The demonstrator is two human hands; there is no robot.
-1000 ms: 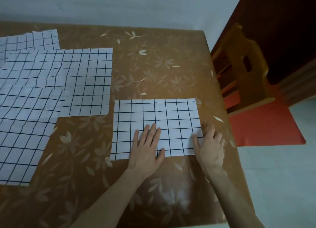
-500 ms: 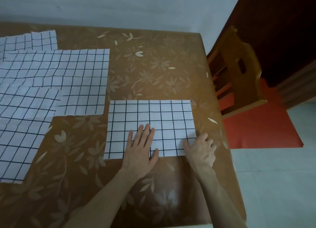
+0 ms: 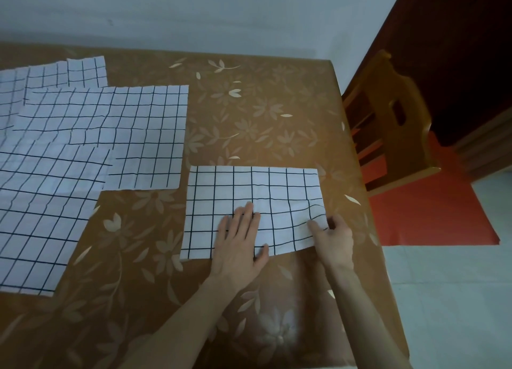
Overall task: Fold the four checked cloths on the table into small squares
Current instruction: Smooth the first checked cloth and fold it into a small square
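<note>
Floral brown table (image 3: 249,125), left hand (image 3: 238,247) flat on checked cloth (image 3: 249,194), right hand (image 3: 332,238) fingers pinching its corner

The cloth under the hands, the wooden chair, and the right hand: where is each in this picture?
cloth under the hands (image 3: 249,191), head view, on its bare upper middle.
wooden chair (image 3: 399,136), head view, on its backrest.
right hand (image 3: 333,238), head view, on the back of the hand, at the cloth's lifted right edge.

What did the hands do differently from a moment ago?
The right hand went from lying flat at the folded cloth's right edge to pinching its near right corner and lifting it slightly. The left hand stayed pressed flat on that cloth. The three other cloths stayed put.
</note>
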